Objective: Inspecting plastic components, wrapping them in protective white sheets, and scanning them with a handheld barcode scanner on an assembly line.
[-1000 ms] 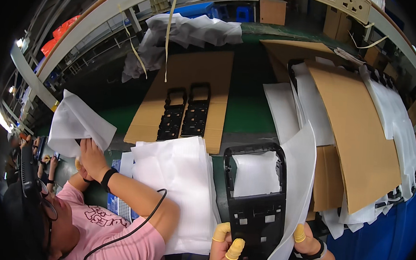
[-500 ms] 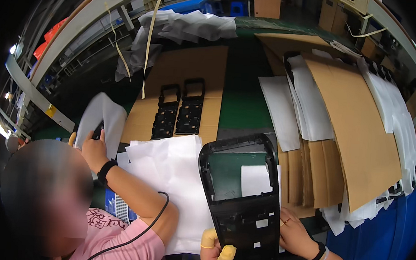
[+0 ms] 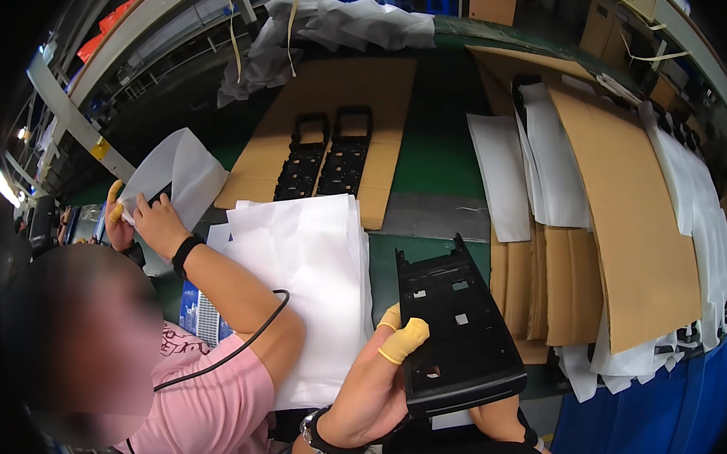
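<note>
Black plastic panel point(image 3: 457, 328) is tipped up over the table's near edge, just right of the white sheet stack point(image 3: 310, 282). Left hand point(image 3: 374, 386) is closed on its left edge, yellow cots on the fingertips. Right hand point(image 3: 497, 418) is mostly hidden under the panel, so I can't tell its grip. With only one hold I can vouch for, the panel could twist and slip. A co-worker's arm point(image 3: 235, 290) lies across the sheets.

The left hand point(image 3: 380, 369) wears yellow rubber cots on thumb and fingertip. A dark wristwatch point(image 3: 323, 435) circles that wrist. The forearm above it is bare of any sleeve.
</note>
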The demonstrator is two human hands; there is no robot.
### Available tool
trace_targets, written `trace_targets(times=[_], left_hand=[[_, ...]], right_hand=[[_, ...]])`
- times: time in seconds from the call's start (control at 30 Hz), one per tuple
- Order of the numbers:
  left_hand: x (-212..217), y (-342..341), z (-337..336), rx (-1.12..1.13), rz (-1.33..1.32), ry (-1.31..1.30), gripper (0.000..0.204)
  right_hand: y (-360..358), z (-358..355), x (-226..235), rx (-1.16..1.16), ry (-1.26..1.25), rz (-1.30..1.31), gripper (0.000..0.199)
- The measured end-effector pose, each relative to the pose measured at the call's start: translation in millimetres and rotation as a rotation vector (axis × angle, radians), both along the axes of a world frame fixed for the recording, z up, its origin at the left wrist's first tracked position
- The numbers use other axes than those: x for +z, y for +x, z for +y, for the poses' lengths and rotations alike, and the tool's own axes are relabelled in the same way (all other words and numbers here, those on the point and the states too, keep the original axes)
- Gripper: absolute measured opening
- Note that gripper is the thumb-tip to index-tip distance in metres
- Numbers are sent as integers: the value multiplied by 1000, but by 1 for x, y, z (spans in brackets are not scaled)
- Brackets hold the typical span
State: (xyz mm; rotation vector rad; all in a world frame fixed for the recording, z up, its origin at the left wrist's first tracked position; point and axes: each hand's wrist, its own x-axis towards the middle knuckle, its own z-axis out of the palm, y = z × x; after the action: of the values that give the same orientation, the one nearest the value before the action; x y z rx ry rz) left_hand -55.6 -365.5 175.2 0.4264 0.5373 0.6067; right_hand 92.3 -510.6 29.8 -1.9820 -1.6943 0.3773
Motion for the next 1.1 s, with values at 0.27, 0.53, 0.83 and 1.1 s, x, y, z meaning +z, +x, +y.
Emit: trace_targets(times=[0.27, 0.53, 0.83, 1.1], left_hand=[[-1, 15, 4, -17, -39, -39, 40], [-10, 26, 3, 122, -14, -37, 51], [-49, 45, 3, -531, -650, -108, 45], [-48, 43, 8, -473, -447, 11, 45]], right_hand=[[17, 3, -3, 47, -11, 65, 44], [20, 11, 7, 67, 103, -21, 38], [21, 10, 0, 53, 123, -3, 35], [20, 9, -5, 50, 145, -35, 36]])
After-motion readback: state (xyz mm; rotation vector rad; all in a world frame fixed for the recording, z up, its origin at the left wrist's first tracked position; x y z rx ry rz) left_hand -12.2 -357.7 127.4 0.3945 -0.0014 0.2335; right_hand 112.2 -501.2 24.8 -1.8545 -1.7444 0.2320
